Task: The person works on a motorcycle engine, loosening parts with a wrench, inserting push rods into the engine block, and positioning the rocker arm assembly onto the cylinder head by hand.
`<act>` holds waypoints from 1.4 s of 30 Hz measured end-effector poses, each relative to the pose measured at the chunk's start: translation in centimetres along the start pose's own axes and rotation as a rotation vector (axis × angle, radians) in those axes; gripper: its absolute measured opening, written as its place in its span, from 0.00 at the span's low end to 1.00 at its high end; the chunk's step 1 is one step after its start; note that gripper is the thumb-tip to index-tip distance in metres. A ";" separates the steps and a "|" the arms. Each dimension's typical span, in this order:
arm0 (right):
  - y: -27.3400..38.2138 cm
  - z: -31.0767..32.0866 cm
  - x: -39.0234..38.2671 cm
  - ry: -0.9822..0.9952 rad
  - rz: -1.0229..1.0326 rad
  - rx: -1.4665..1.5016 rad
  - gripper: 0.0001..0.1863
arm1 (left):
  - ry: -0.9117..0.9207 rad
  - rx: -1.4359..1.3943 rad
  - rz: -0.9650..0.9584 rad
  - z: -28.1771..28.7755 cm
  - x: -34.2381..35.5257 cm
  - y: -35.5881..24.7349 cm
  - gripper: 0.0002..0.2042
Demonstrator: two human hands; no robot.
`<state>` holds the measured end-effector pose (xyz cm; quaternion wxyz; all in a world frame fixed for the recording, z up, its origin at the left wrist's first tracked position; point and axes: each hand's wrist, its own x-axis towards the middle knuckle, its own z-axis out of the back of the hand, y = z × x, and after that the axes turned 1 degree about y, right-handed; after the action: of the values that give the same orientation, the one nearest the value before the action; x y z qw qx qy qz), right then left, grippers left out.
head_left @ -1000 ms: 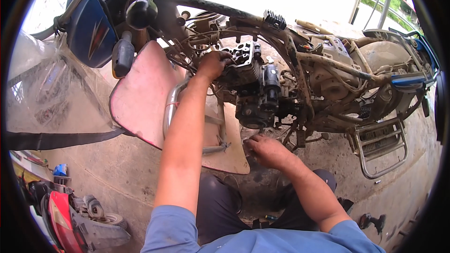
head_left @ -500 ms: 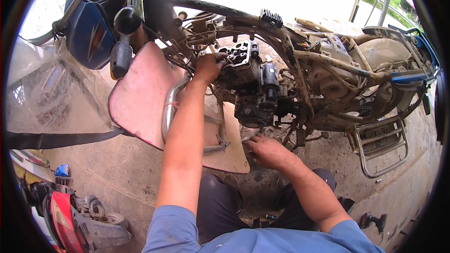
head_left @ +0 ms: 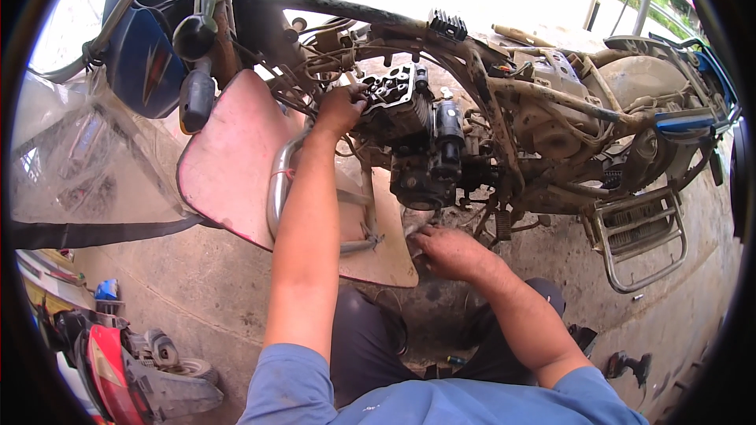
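A motorcycle engine (head_left: 413,130) sits exposed in its frame, its cylinder head (head_left: 391,88) uncovered on top with a pale rim and dark cavities. My left hand (head_left: 342,108) reaches up to the left side of that head, fingers bent together against its edge; whatever they hold there is hidden. Lower down, below the engine's round dark cover (head_left: 416,189), my right hand (head_left: 447,253) is closed with the fingertips pointing left. I cannot make out what is in it. A black cylindrical part (head_left: 448,138) stands upright at the engine's right side.
Beside my left forearm are a pink-white panel (head_left: 236,145) and a bent chrome tube (head_left: 277,193). The dirty motorcycle frame (head_left: 563,102) extends right to a metal footrest rack (head_left: 642,244). A blue tank-like fairing (head_left: 142,63) hangs at left; a red scooter (head_left: 110,362) stands lower left.
My left hand has shifted slightly left and down along the cylinder head's edge. My right hand stays nearly in place, and the whole view has shifted a little.
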<state>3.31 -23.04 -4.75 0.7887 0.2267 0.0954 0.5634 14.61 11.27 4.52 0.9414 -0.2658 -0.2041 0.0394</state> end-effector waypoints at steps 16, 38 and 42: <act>0.6 5.0 -2.8 0.022 -0.214 -0.001 0.14 | -0.258 -0.149 0.030 -3.5 -14.9 -11.4 0.11; 5.9 -6.5 -42.8 -1.087 -0.948 0.894 0.12 | 0.302 -0.113 -0.285 -8.6 -26.5 -17.6 0.10; 7.2 -22.0 -50.7 -0.746 -1.382 0.540 0.20 | 0.318 -0.045 -0.178 -11.1 -25.0 -14.1 0.12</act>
<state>-29.27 -62.89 -26.04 0.8554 0.4705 0.0775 -0.2024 -4.24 -10.70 -5.91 0.9553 -0.2708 -0.0764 -0.0913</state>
